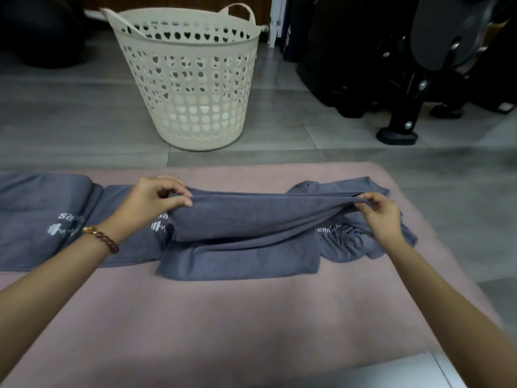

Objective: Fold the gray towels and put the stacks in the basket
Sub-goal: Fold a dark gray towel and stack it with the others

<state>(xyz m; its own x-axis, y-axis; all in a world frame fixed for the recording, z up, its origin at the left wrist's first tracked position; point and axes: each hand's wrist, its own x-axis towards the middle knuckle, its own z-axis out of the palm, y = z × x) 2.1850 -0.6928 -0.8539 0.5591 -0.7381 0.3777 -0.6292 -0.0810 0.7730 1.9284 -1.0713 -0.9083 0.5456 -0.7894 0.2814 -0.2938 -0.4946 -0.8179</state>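
A person at a mauve mat [223,317] lifts the far edge of a gray towel [251,219] at the centre of the mat. The left hand [156,197] pinches the edge's 9 o'clock end between thumb and curled fingers, and the right hand [380,217] pinches its 3 o'clock end the same way. The towel's near half lies flat on the mat, so the fold looks about half made.

The cloth sags between the two grips. If the hands come toward 6 o'clock at uneven speed, the top layer may land skewed or trap a crease.

A crumpled towel [341,245] lies directly under the right hand at 3 o'clock and touches the one being folded. A finger catching it could drag it into the fold.

At 9 o'clock two folded towels [42,217] with white logos lie flat side by side, and the nearer one runs under the left wrist and its beaded bracelet [103,239]. A sweep of that forearm could rumple it.

The cream basket [190,88], pierced with heart-shaped holes, stands on the tiled floor [70,121] at 12 o'clock, apart from the mat and, as far as its holes show, empty. Reaching it means carrying a stack across that gap, where loose layers could slide open. Black gym equipment [419,79] stands at 2 o'clock, beside the basket.
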